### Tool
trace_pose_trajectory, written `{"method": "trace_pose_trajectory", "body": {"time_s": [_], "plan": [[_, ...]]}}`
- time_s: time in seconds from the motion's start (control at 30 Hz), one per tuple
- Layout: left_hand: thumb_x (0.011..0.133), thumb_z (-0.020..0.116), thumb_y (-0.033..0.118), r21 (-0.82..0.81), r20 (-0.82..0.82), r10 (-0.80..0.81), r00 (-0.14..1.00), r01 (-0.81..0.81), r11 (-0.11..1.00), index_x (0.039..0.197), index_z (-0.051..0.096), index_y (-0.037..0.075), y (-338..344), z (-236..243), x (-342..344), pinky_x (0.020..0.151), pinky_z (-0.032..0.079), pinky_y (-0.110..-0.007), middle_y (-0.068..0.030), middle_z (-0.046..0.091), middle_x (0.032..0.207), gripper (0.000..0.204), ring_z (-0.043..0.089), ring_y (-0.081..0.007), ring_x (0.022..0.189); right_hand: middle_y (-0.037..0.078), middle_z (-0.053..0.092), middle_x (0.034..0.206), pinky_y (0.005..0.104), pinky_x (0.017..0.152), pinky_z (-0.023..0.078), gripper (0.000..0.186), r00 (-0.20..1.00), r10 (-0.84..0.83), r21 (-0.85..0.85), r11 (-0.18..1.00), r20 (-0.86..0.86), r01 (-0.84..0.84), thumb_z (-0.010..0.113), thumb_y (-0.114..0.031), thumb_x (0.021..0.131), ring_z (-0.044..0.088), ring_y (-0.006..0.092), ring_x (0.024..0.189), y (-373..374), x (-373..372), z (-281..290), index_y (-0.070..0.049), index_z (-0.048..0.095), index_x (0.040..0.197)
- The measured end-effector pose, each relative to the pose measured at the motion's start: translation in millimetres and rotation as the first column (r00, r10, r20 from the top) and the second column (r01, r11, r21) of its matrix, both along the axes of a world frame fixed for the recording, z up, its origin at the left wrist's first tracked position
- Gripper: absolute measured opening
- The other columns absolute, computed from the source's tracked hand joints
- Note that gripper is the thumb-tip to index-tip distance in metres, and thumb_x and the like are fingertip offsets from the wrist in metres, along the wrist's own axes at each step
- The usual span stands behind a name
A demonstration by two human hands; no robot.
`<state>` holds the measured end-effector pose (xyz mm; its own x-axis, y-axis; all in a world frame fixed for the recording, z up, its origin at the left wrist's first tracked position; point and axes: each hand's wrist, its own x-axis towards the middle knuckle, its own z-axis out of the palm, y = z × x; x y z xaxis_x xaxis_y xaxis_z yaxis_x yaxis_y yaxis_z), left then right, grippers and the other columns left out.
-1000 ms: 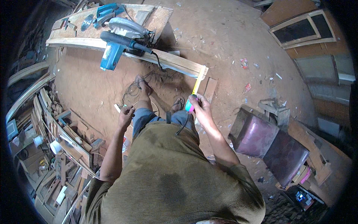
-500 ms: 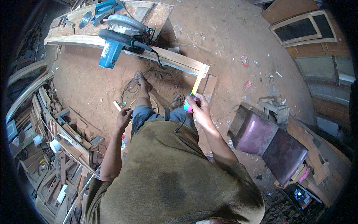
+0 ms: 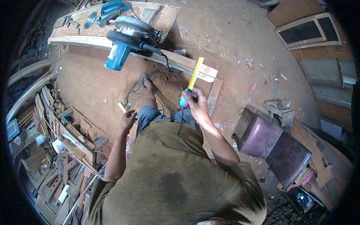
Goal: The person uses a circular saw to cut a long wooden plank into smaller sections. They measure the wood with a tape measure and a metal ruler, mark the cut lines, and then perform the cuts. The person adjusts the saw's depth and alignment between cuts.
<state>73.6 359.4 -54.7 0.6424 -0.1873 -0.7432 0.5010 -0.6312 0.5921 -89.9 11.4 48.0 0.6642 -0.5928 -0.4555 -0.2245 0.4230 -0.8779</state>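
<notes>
My right hand (image 3: 196, 102) is closed on a tape measure with a teal and pink case (image 3: 184, 99). Its yellow blade (image 3: 195, 72) reaches up across the end of a long pale board (image 3: 176, 60); I cannot tell whether they touch. A blue circular saw (image 3: 120, 52), with a dark cord, sits farther along that board. My left hand (image 3: 128, 119) hangs beside my left thigh with curled fingers; what they hold, if anything, is too small to make out.
A workbench (image 3: 75, 39) bears more blue tools and a blade disc. Offcuts pile at left (image 3: 69, 138). A maroon padded seat (image 3: 255, 137) and wooden stand are at right, window frames (image 3: 302, 32) behind. Cord and litter lie on the dirt floor (image 3: 93, 82).
My right hand and the tape have shifted slightly left; the blade's tip has left the board's end corner and now lies farther up and left. My left hand moved slightly.
</notes>
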Motion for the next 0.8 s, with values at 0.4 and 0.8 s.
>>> {"method": "trace_pose_trajectory", "body": {"time_s": [0.4, 0.8], "plan": [[0.098, 0.065, 0.032, 0.067, 0.011, 0.019, 1.0, -0.02, 0.998, 0.129, 0.059, -0.003, 37, -7, 30, 0.067, 0.05, -0.029, -0.0096, 0.07, 0.104, 0.047, 0.066, -0.0157, 0.079, 0.013, 0.066, 0.096, 0.032, 0.073, 0.055, 0.072, 0.982, 0.141, -0.021, 0.989, -0.128, -0.144, 0.076, -0.062, 0.081, 0.066, 0.0172, 0.082, 34, 66, -14, 0.001, 0.06, 0.112], [0.097, 0.067, 0.03, 0.02, -0.027, 0.067, 0.997, -0.067, 0.998, 0.125, 0.061, -0.002, 54, -27, 52, 0.062, 0.049, -0.027, -0.0063, 0.069, 0.096, 0.043, 0.065, -0.0131, 0.073, 0.007, 0.063, 0.092, 0.0276, 0.064, 0.054, 0.05, 0.986, 0.109, 0.047, 0.993, -0.129, -0.104, 0.075, -0.038, 0.092, 0.062, 0.0113, 0.077, 54, 84, -21, 0.001, 0.054, 0.116]]}}
